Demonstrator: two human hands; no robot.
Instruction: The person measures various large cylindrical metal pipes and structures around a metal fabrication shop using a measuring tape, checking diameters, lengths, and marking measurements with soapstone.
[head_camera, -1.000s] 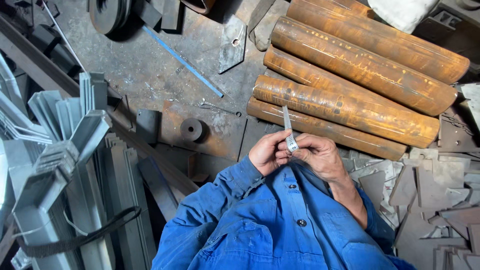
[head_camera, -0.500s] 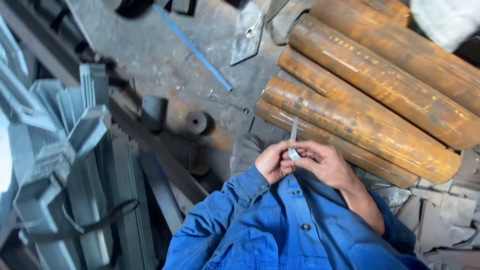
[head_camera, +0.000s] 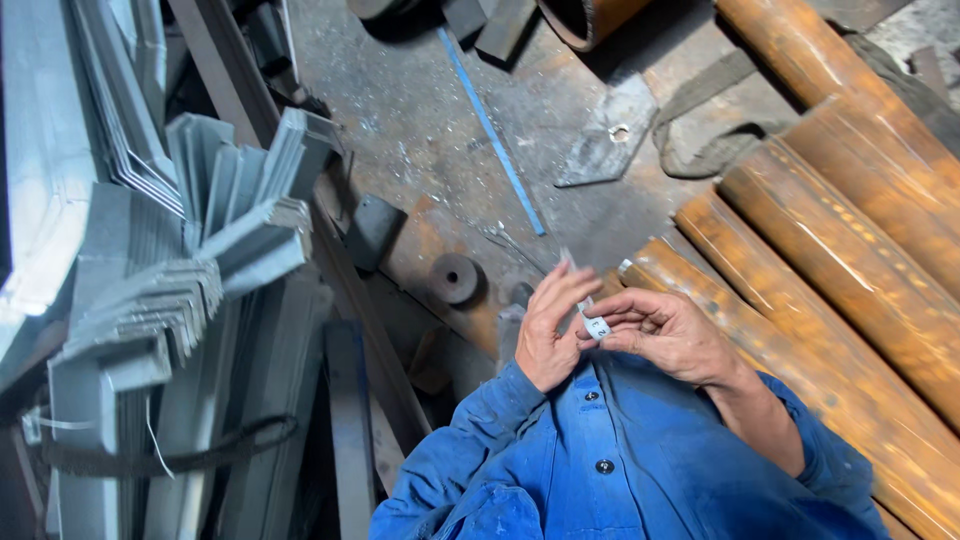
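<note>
Both my hands meet in front of my blue shirt (head_camera: 620, 460). My left hand (head_camera: 548, 335) and my right hand (head_camera: 668, 335) pinch a small thin metal strip (head_camera: 592, 322) between their fingertips. It has a pale, whitish end at the fingers. Its narrow tip pokes up just above my left fingers. The fingers hide most of the strip.
Several long rusty steel pipes (head_camera: 830, 260) lie on the right. Stacked grey angle sections (head_camera: 200, 260) fill the left. On the dirty steel floor lie a thin blue rod (head_camera: 492, 130), a round metal disc (head_camera: 455, 277), a flat plate with a hole (head_camera: 610, 135) and a grey strap (head_camera: 700, 130).
The view has swung, so the pipes sit further right and the angle sections loom larger. My hands stay together on the strip, and less of it sticks up above the fingers.
</note>
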